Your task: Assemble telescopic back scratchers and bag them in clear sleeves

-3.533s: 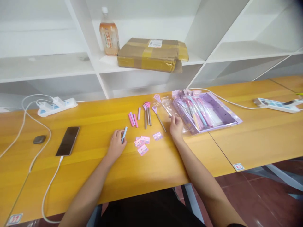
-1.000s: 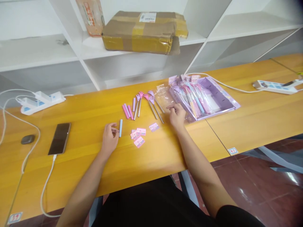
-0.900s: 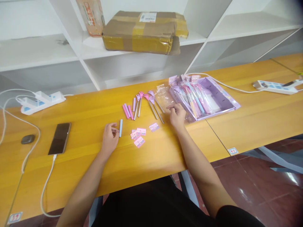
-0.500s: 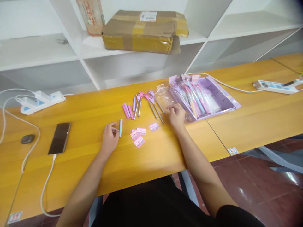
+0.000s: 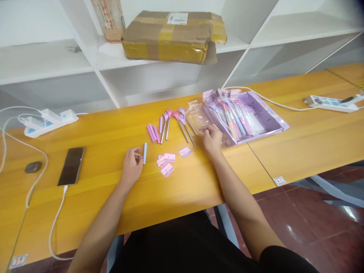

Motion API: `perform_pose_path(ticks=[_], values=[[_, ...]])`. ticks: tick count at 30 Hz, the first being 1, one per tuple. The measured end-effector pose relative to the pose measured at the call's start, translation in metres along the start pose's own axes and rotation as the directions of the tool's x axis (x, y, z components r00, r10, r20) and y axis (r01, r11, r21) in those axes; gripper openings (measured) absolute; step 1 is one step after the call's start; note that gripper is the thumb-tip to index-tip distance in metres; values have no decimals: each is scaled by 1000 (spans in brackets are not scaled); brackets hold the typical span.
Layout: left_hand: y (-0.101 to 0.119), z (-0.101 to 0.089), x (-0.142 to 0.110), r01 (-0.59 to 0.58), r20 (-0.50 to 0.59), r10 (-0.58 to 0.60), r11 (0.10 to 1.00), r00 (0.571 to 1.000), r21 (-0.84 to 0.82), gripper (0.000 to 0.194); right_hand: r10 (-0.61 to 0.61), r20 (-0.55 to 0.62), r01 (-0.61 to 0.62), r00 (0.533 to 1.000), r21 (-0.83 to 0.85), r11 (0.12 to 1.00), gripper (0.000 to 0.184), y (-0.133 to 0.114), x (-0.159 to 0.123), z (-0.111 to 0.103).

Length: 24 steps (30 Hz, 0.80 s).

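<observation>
My left hand (image 5: 133, 165) rests on the table with its fingers loosely bent and apart, holding nothing. Just right of its fingertips lies a light blue tube (image 5: 145, 153). My right hand (image 5: 212, 138) is lowered beside the purple display box (image 5: 269, 108), index finger extended and the others curled, with nothing seen in it. Its index finger is close to clear plastic wrappers (image 5: 197, 113). Between the hands lie several back scratchers with hand-shaped heads and metal rods (image 5: 183, 131), several pink and purple tubes (image 5: 150, 133), and small printed cards (image 5: 167, 170).
Wrapped back scratchers (image 5: 236, 119) fill the box's left part. Farther left are a phone (image 5: 71, 166) on a charging cable, a small black object (image 5: 33, 167) and a power strip (image 5: 51, 123). Another power strip (image 5: 331, 104) lies right. A taped carton (image 5: 170, 38) sits on the shelf behind.
</observation>
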<state>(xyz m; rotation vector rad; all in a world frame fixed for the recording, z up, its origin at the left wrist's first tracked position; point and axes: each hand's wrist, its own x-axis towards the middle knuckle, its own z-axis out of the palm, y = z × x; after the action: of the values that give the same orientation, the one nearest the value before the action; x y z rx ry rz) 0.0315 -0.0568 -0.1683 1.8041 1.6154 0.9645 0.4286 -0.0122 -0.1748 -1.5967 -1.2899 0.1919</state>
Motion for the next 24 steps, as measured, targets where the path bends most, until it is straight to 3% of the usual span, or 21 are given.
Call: perform_pose_path(ticks=[24], values=[[-2, 1, 0, -18, 1, 18, 1000, 1000, -5, 32, -16, 64, 18, 998, -17, 1000, 32, 2, -2, 2]])
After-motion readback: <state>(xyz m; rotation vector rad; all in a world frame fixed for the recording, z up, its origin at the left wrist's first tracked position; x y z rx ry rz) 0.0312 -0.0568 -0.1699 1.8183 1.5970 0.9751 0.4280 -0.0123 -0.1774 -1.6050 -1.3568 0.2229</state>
